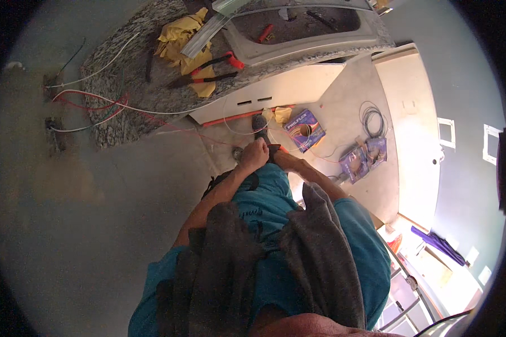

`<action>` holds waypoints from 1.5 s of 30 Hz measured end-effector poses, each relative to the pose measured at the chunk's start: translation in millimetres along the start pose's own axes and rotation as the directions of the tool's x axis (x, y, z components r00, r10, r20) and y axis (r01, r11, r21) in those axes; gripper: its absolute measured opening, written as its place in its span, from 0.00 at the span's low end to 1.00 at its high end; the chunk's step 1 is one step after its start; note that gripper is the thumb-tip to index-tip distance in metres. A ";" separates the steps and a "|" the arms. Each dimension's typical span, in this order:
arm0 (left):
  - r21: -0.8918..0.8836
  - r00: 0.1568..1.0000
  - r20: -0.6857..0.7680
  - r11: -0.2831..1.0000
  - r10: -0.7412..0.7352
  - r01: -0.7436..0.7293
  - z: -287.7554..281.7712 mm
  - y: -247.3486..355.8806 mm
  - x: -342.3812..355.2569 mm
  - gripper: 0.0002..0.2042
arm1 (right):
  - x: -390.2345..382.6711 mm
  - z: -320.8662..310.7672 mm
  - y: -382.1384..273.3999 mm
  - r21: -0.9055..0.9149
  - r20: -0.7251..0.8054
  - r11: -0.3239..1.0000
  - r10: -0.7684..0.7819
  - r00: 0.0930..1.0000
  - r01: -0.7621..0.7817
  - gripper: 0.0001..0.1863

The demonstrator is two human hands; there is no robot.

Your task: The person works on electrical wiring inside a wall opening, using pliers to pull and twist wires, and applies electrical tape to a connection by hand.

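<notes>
Your left hand (255, 155) is curled into a fist; whatever lies inside it is hidden. Your right hand (288, 162) is just beside it, and you cannot tell whether its fingers are closed. Between the two, a small dark object with an orange edge (274, 150) shows, its kind unclear. The red wire (121, 103) runs from left of your left hand toward that fist, its end out of sight; the white wire (163, 112) arches beyond both hands.

Handling, as judged: both wires should be light, springy and smooth-coated, holding a bend yet likely to kink or slide. Pinch close to the working end, letting the slack hang free.

Materials: beyond the left hand, a speckled stone counter (109, 121), hard and dusty, bears crumpled yellow paper (177, 36) and a long-handled tool with red grips (234, 60). Right of it sits a smooth, round-cornered sink (247, 59). Just beyond the right hand, a purple cardboard box (298, 121) has a round hole; farther right lies a loose grey coil (373, 121).
</notes>
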State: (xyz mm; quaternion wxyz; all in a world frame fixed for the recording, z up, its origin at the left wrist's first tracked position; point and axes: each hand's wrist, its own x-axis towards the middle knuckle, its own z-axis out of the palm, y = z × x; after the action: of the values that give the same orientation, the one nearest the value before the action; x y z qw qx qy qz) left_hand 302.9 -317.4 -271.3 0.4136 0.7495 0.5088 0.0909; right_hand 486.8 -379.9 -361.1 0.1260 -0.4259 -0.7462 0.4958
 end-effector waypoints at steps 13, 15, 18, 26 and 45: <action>-0.008 0.998 0.009 0.998 -0.066 0.066 -1.6 -8.8 9.6 0.09 | -60.7 -90.0 -108.4 0.369 -0.481 0.923 0.287 0.828 -0.106 0.13; -0.025 0.996 0.050 0.996 -0.080 0.082 -5.7 -14.6 1.7 0.10 | -52.3 -133.3 -162.9 0.771 -0.461 0.623 0.407 0.788 0.129 0.18; -0.192 0.945 0.327 0.979 -0.008 0.074 -41.5 1.3 4.1 0.12 | -37.1 -163.1 -219.9 0.858 -0.513 0.221 0.316 0.798 0.464 0.24; -0.841 0.994 0.094 0.539 0.062 0.046 -201.4 91.7 -24.5 0.14 | -1.7 -181.3 -259.0 0.856 -0.516 0.036 0.095 0.851 0.515 0.30; -0.240 0.708 -0.706 0.935 0.016 -0.260 -296.6 109.9 -43.9 0.08 | 122.8 -222.7 -337.5 0.092 -0.441 0.936 -0.267 0.857 0.339 0.30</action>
State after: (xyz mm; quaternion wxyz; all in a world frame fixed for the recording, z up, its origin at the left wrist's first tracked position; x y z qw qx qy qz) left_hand 192.7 -213.1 9.7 0.3009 0.6188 0.5460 0.4779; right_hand 376.0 -194.7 2.2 0.3960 -0.3878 -0.7148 0.4265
